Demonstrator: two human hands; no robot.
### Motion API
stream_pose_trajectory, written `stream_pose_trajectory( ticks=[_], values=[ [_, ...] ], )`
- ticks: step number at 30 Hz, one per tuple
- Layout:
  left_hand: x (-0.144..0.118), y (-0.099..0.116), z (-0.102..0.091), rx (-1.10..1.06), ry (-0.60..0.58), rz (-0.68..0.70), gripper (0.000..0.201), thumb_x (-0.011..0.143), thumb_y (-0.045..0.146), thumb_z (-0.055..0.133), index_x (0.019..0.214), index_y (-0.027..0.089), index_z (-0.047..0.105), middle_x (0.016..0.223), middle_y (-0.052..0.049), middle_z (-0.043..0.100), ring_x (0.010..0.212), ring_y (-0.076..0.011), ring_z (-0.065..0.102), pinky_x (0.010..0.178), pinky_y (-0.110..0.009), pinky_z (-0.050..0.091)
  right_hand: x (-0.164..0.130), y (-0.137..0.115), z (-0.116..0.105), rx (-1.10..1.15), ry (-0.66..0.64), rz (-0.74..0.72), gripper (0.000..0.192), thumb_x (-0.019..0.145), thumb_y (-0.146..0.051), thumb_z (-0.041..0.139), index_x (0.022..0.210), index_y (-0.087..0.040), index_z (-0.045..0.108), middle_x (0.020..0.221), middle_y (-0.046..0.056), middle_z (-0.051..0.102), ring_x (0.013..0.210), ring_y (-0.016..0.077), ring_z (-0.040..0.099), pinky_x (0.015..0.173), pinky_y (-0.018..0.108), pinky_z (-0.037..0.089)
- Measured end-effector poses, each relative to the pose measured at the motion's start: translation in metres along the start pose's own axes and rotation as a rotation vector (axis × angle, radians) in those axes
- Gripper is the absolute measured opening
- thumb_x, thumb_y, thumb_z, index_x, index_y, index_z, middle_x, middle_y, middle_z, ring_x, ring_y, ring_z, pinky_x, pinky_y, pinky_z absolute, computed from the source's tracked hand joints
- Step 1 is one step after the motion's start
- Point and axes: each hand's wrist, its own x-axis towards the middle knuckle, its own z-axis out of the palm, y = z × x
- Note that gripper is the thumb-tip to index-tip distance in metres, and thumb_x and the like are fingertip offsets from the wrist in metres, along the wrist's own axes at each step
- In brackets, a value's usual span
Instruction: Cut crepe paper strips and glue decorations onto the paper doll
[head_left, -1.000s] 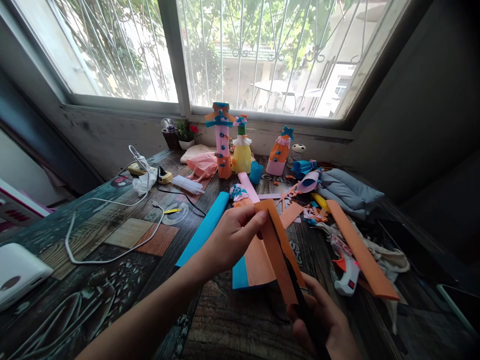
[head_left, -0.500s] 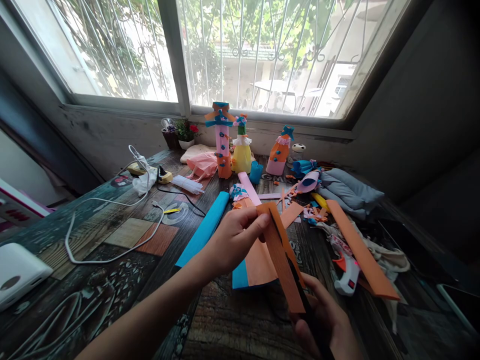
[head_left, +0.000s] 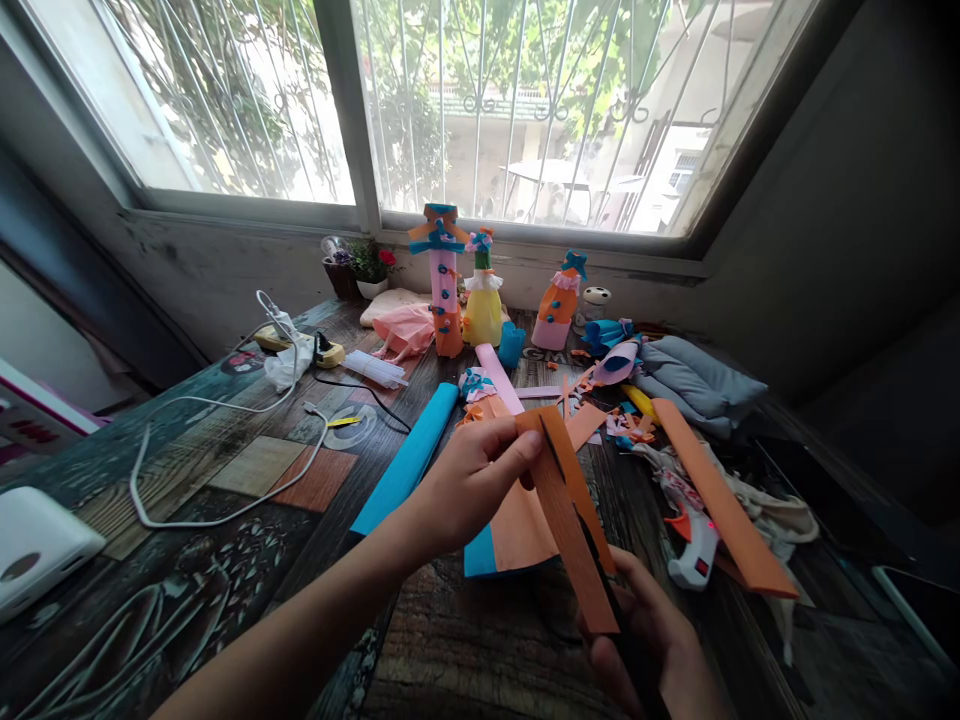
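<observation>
in the left hand (head_left: 469,485), the orange strip (head_left: 574,540) has been cut further.

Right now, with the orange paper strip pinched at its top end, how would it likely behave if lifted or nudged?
The orange paper strip looks thin and light, so the left hand probably needs only a fingertip pinch. It holds a fairly straight line, suggesting some stiffness, though it would likely bend or crease if pushed. The right hand is at its lower end, with dark scissors.

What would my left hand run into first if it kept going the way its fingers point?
The left hand pinches the orange paper strip, fingers pointing right. Beyond it, probably the paper scraps, then the long orange strip; depth is unclear.
</observation>
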Motion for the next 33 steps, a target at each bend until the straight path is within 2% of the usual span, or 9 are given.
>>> stream_pose_trajectory(
  ticks=[6,13,19,28,33],
  values=[
    [0.001,0.0,0.0,0.0,0.003,-0.028,0.029,0.088,0.032,0.043,0.068,0.014,0.051,0.062,0.002,0.046,0.059,-0.0096,0.043,0.054,-0.021,0.032,0.0,0.005,0.0,0.023,0.02,0.031,0.057,0.063,-0.061,0.069,0.104,-0.024,0.057,0.063,0.002,0.062,0.052,0.0148,0.053,0.048,0.023,0.042],
    [0.001,0.0,0.0,-0.006,0.002,-0.039,0.029,0.087,0.033,0.044,0.068,0.013,0.051,0.062,0.001,0.046,0.059,-0.0104,0.044,0.055,-0.022,0.033,0.004,0.01,-0.006,0.007,-0.035,0.085,0.058,0.059,-0.061,0.071,0.104,-0.027,0.061,0.059,0.0,0.06,0.051,0.0151,0.051,0.047,0.022,0.042],
    [0.001,0.003,-0.002,-0.014,-0.004,-0.002,0.029,0.089,0.032,0.042,0.07,0.013,0.053,0.061,0.002,0.048,0.059,-0.01,0.045,0.055,-0.021,0.034,0.002,0.012,-0.004,0.052,0.002,0.091,0.058,0.057,-0.06,0.073,0.105,-0.028,0.061,0.064,0.001,0.064,0.054,0.0154,0.054,0.05,0.022,0.044],
    [0.001,0.003,-0.003,0.002,0.008,0.03,0.03,0.09,0.032,0.04,0.068,0.014,0.052,0.061,0.001,0.049,0.059,-0.0108,0.047,0.055,-0.022,0.038,-0.001,0.003,0.001,0.011,0.014,-0.002,0.053,0.065,-0.058,0.069,0.104,-0.024,0.058,0.063,0.002,0.064,0.053,0.0156,0.054,0.051,0.023,0.042],
    [0.001,0.003,-0.003,0.028,0.014,0.036,0.029,0.089,0.03,0.04,0.068,0.014,0.051,0.06,0.002,0.048,0.058,-0.0101,0.046,0.054,-0.021,0.036,0.0,0.005,-0.001,0.0,-0.029,-0.007,0.052,0.065,-0.059,0.067,0.105,-0.027,0.056,0.063,0.001,0.063,0.052,0.0151,0.051,0.049,0.023,0.039]
  ],
)
